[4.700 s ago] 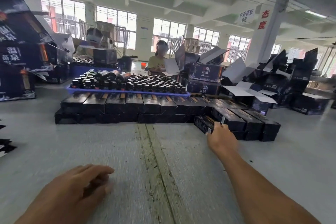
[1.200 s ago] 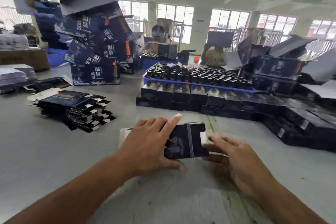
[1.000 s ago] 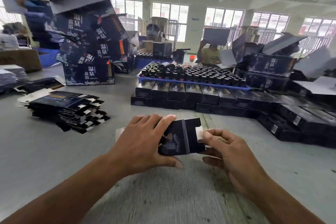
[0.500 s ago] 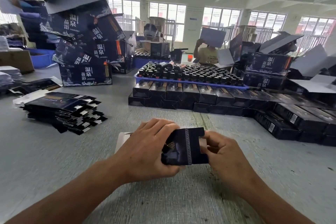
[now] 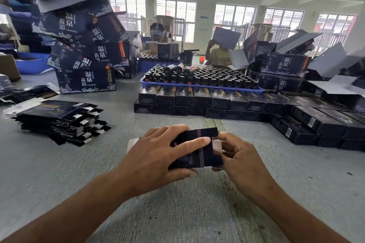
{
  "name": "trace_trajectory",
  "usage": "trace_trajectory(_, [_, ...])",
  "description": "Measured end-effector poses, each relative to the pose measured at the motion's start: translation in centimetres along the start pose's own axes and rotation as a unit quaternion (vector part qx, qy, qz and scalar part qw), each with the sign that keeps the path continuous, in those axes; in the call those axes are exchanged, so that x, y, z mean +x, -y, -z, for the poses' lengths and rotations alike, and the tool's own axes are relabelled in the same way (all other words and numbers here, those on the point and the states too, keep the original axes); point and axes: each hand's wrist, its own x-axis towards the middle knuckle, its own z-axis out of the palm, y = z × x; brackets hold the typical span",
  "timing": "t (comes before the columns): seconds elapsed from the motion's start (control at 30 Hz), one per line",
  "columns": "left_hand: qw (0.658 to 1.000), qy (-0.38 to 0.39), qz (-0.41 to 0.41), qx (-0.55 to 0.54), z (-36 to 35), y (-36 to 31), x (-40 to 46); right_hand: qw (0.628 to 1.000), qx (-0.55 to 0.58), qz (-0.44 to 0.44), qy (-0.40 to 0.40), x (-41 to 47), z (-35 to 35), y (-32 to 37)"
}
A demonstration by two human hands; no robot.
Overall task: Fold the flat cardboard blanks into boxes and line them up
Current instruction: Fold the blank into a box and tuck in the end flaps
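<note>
A dark cardboard blank (image 5: 205,156), partly opened into a box shape, is held just above the grey table. My left hand (image 5: 158,156) grips its left part, thumb below and fingers across the top. My right hand (image 5: 237,156) pinches its right end, where a pale inner flap shows. A stack of flat dark blanks (image 5: 57,120) lies to the left. Folded dark boxes (image 5: 197,100) stand in a two-layer row ahead, and the row (image 5: 316,126) bends toward me on the right.
A blue tray (image 5: 201,86) of dark bottles sits behind the row. Large printed cartons (image 5: 85,51) pile up at back left, others (image 5: 284,69) at back right. Two people sit beyond the tray. Bare grey table (image 5: 177,213) lies near me.
The blank has been drawn a little nearer to me. My left forefinger has stretched across its top face, and my right fingers have closed further on the right end flap.
</note>
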Motion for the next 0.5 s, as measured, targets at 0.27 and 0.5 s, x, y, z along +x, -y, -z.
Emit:
trace_trajectory(0.27, [1.000, -0.009, -0.014, 0.023, 0.56, -0.14, 0.26, 0.999, -0.004, 0.037, -0.038, -0.16, -0.03, 0.29])
trace_trajectory(0.5, [0.999, 0.014, 0.002, 0.036, 0.70, 0.00, 0.29, 0.996, -0.027, 0.064, -0.049, -0.66, -0.30, 0.39])
